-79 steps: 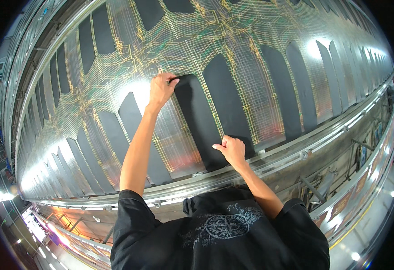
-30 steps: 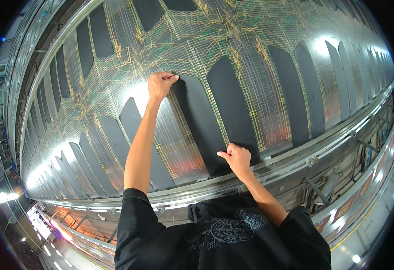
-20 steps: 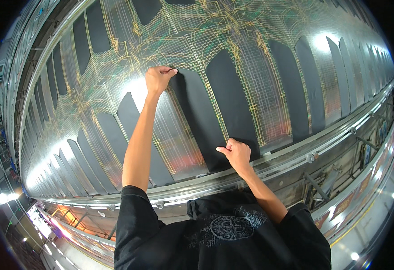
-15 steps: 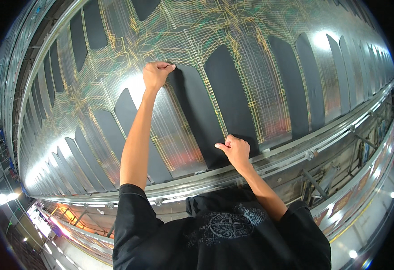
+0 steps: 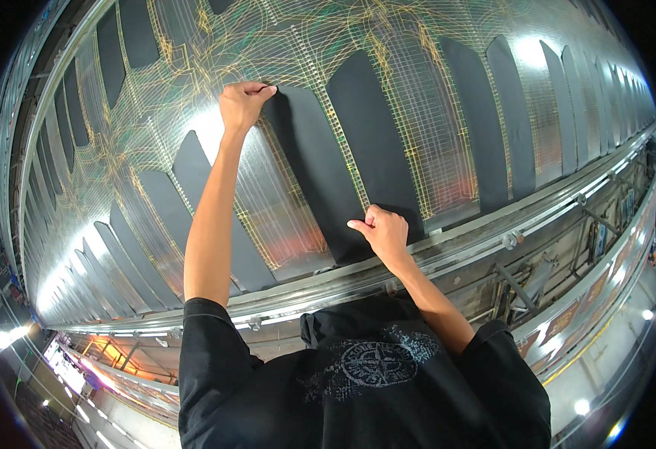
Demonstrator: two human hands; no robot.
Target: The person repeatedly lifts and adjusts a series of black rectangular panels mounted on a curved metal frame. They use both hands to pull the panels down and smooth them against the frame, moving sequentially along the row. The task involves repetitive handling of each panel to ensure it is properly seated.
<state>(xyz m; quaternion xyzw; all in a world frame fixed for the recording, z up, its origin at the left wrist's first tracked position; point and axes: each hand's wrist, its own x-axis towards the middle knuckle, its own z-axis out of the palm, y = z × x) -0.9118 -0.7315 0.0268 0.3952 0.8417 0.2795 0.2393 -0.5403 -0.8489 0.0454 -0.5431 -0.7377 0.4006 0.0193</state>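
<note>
A long dark grey fabric panel lies on a shiny metal table covered with fine yellow, green and white lines. My left hand is closed in a pinch on the panel's far left corner. Along that left side, a darker shaded band suggests the fabric is slightly raised. Close to the near right edge of the same panel, my right hand has its fingers curled and its thumb pointing left across the fabric. The edge under those fingers is hidden.
A second dark panel lies just to the right, with a dotted line strip between. Several more panels, such as one at the left, fill the table in rows. A metal rail runs along its near edge.
The whole scene has shifted slightly up and left in view. Both hands keep their places on the panel, and its position on the table looks the same.
</note>
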